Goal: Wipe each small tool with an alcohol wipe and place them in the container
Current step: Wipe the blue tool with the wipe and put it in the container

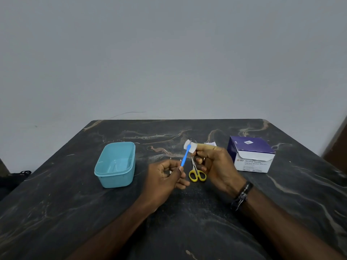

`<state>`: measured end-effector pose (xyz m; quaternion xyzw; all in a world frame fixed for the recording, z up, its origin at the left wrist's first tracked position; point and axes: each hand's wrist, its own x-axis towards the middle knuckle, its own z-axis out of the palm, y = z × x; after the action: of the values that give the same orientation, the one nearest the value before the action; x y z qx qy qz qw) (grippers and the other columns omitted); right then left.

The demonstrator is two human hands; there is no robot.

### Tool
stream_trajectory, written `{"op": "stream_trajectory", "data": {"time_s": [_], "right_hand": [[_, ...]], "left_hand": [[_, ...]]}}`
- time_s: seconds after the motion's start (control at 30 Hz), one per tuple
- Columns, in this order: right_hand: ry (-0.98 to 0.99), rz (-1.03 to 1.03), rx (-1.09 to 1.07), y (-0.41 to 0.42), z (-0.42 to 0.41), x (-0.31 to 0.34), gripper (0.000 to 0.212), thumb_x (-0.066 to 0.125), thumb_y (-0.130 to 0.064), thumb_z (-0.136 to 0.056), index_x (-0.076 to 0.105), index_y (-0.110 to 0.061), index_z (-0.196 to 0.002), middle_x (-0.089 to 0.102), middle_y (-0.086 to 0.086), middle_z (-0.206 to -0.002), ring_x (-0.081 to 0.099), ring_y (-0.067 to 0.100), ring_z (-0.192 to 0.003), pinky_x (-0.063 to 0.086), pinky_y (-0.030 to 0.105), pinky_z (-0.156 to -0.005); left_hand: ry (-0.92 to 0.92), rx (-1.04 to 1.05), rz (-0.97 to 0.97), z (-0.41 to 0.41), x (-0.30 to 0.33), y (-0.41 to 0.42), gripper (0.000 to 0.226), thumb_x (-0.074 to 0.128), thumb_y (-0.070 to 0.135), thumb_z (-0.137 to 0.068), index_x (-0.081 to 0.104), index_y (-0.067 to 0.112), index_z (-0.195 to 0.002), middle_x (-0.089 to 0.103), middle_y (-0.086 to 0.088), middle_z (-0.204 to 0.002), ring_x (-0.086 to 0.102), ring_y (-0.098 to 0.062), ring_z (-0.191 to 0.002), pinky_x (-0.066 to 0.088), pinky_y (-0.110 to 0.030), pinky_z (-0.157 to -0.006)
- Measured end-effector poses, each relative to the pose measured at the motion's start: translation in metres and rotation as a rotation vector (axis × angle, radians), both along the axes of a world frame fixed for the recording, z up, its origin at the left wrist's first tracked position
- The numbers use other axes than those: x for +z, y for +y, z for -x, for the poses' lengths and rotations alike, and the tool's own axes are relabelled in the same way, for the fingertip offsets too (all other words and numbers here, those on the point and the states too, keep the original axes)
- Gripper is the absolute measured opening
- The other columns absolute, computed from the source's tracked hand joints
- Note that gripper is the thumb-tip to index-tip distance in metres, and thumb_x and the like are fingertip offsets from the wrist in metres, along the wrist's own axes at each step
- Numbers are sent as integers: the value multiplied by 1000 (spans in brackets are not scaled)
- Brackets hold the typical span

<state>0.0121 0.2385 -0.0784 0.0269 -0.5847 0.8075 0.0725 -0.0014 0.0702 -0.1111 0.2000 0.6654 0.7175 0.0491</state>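
Head view, left hand [165, 177] grip pinching blue tool [185, 156], right hand [214, 164] pinching wipe [190, 147]

Head-worn view, down onto table [187, 212]

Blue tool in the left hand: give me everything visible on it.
The blue tool is a slim, straight stick, plastic by its look, tilted with its upper end away from the person. The left hand pinches its lower end between thumb and fingers. Its upper end sits inside a folded white alcohol wipe that the right hand pinches around it, so the tip is hidden. It is held above the table, over the yellow-handled scissors.
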Motion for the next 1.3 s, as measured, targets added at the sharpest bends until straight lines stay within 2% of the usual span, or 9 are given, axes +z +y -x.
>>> {"op": "stream_trajectory", "data": {"time_s": [0.13, 0.23, 0.33, 0.43, 0.67, 0.77, 0.9, 1.03, 1.3], "right_hand": [[76, -142, -44, 0, -2, -3, 25, 49, 6, -95, 69, 2, -107, 64, 2, -72, 45, 7, -56, 32, 17, -45], [107, -224, -58, 1, -4, -4, 18, 54, -3, -96, 72, -2, -94, 59, 15, -75, 45, 10, -56, 32, 19, -44], [111, -217, -90, 1, -5, -3, 15, 59, -12, -93, 71, -3, -94, 65, 3, -69, 46, 7, -54, 32, 20, -46], [106, -204, -98, 2, -4, -3, 24, 67, -24, -83, 72, -5, -95, 55, 15, -71, 45, 9, -54, 32, 24, -49], [76, -204, -81, 5, -3, -4, 20, 61, -10, -91, 71, 1, -104, 51, 5, -66, 41, 8, -53, 31, 15, -41], [82, -182, -83, 4, -3, -1, 20, 62, -14, -90, 69, 4, -97, 45, 10, -66, 40, 8, -52, 32, 15, -40], [94, -130, -108, 3, -4, 1, 13, 64, -14, -89, 71, -4, -88, 44, 5, -60, 36, 9, -52, 33, 14, -41], [100, -189, -117, -1, -6, -1, 14, 64, -15, -91, 72, -6, -85, 44, 2, -57, 36, 9, -50, 31, 16, -41], [113, -177, -188, 1, -6, -1, 23, 67, -19, -88, 72, 3, -93, 55, -5, -56, 39, 7, -50, 35, 16, -45]], "left_hand": [[8, -5, 9, 0, 1, -1, 9, 61, 5, -93, 66, 6, -100, 71, -17, -80, 73, -33, -68, 60, -34, -58], [19, -10, 22, 0, 2, -2, 8, 61, 5, -92, 66, 8, -98, 71, -16, -80, 73, -33, -68, 60, -33, -58], [28, -23, 24, 0, 1, -3, 10, 62, 4, -92, 67, 7, -100, 71, -15, -78, 72, -35, -68, 60, -33, -58], [54, -38, 21, -1, 0, -2, 11, 61, 2, -92, 67, 4, -101, 71, -12, -76, 72, -36, -67, 59, -34, -56], [88, -65, 13, -1, -2, -2, 12, 60, 0, -92, 67, 5, -100, 70, -10, -75, 72, -36, -66, 58, -34, -56], [101, -71, 21, 0, -3, -2, 12, 61, 0, -92, 67, 7, -100, 70, -10, -75, 72, -36, -68, 59, -35, -57], [91, -75, 20, -1, -4, 0, 11, 60, 0, -92, 66, 6, -99, 70, -8, -74, 72, -35, -67, 58, -33, -56], [93, -66, 23, -2, -3, 0, 12, 60, -1, -92, 66, 6, -99, 70, -9, -75, 72, -35, -68, 59, -35, -58], [81, -57, 10, -2, -2, 0, 12, 62, 0, -91, 66, 6, -101, 71, -11, -75, 73, -34, -70, 60, -35, -60]]}}
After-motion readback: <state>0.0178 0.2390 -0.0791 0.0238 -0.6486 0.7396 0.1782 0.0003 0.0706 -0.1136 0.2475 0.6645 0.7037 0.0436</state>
